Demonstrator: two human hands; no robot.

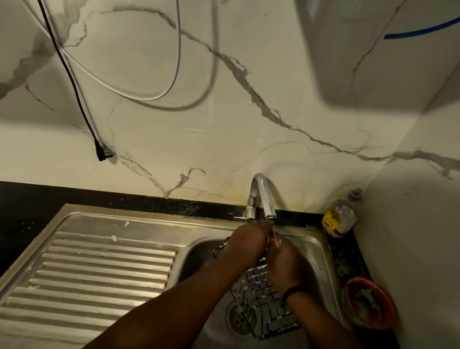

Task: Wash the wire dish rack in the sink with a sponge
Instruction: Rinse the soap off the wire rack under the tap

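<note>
The wire dish rack (263, 299) stands tilted in the steel sink basin (317, 260), soapy, its lower end near the drain (239, 320). My left hand (247, 241) grips the rack's upper edge just under the tap spout (269, 215). My right hand (285, 261) is curled against the rack's top right next to the left hand. No sponge shows; what lies inside my right hand is hidden.
A ribbed steel draining board (101, 269) lies left of the basin. A dish-soap bottle (340, 213) stands in the back right corner. A red bowl (368, 301) sits on the dark counter at right. Cables and a plug (102, 153) hang on the marble wall.
</note>
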